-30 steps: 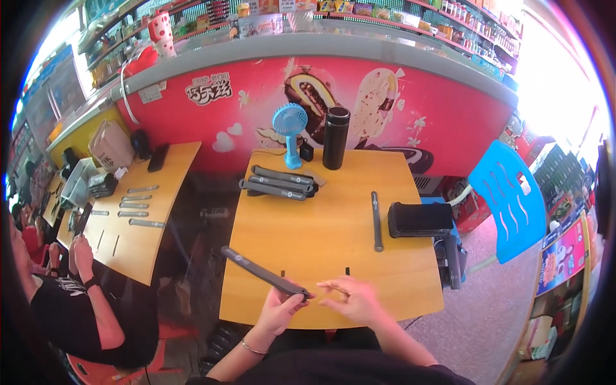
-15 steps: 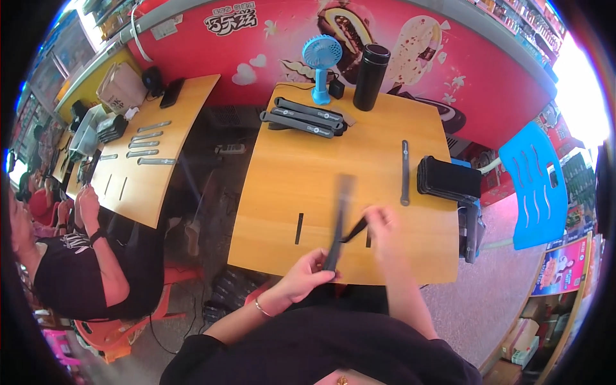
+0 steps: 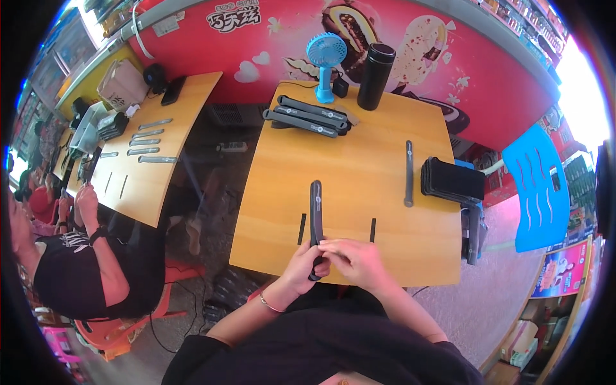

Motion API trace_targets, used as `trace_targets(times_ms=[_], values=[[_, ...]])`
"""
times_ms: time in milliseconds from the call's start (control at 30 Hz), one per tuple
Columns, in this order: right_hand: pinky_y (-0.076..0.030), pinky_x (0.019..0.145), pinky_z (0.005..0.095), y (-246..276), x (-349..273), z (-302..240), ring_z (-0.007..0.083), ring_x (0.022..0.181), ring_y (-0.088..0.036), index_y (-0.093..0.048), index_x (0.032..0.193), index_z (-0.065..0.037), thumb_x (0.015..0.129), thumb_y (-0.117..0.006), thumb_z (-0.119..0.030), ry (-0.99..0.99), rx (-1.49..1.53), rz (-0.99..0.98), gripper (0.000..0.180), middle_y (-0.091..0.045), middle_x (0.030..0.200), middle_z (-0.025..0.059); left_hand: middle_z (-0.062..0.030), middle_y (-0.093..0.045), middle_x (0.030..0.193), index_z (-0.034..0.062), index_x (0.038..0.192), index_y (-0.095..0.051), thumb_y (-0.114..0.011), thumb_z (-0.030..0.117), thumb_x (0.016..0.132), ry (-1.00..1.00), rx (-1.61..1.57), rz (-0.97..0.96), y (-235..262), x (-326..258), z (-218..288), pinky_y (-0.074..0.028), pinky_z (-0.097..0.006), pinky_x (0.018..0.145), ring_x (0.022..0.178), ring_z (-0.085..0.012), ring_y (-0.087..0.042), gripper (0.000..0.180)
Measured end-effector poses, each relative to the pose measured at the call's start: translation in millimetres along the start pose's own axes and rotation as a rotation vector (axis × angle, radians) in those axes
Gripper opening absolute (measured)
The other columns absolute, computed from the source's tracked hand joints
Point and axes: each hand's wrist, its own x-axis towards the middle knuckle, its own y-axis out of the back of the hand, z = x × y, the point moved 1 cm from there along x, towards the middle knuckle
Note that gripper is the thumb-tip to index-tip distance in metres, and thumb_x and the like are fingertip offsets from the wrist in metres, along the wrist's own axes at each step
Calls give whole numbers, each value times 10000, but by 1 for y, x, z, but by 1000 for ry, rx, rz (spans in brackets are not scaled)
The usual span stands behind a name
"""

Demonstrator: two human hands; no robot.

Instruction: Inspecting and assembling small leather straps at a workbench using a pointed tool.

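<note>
Grasping dark grey strap [image 3: 316, 208] in left hand [image 3: 302, 266], curling fingers around lower part; touching it with right hand [image 3: 358, 262], bunching fingertips at strap's edge, not showing clearly whether pinching. Holding strap over near side of wooden table [image 3: 359, 170], just beside thin black strip [image 3: 302, 229].

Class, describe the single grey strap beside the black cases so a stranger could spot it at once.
Find the wooden table with the blue fan at its far edge. On its right side, just left of the black cases, lies a grey strap, running front to back. Unlike the straps piled by the fan, it lies alone.
</note>
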Motion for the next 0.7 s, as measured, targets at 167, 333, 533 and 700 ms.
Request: trace_targets(times_ms=[167, 333, 533, 700], values=[[-445, 640, 210, 14, 12, 34, 62, 730, -578, -663, 969, -11, 875, -617, -58, -339, 353, 149, 114, -685, 885, 57, 24, -391, 661, 36, 1086, -453, -415, 140, 976, 88, 200, -92, -1, -7, 18, -220, -193, 391, 442, -44, -297, 156], [-424, 634, 204, 45, 34, 81, 51, 697, -545, -672, 913, -14, 896, -609, -123, -494, 417, 279, 128, -652, 787, 5, 45, -333, 659, 45, 1103, -440, -391, 126, 989, 224, 333, -153, 20, -26, 40, -199, -171, 399, 464, -23, -252, 148], [-306, 541, 200, 107, 53, 108, 22, 608, -404, -669, 892, -11, 906, -598, -158, -454, 198, 422, 163, -528, 668, -51, 47, -322, 651, 51, 1089, -441, -411, 118, 979, 303, 528, -214, 68, -49, 65, -195, -166, 410, 469, -19, -250, 132], [-407, 574, 201, 162, 61, 101, 36, 634, -490, -656, 923, 8, 906, -595, -107, -328, 47, 824, 131, -591, 736, -3, 42, -323, 645, 48, 1090, -441, -407, 109, 976, 250, 496, -140, 84, -71, 88, -205, -178, 414, 469, -31, -261, 133]])
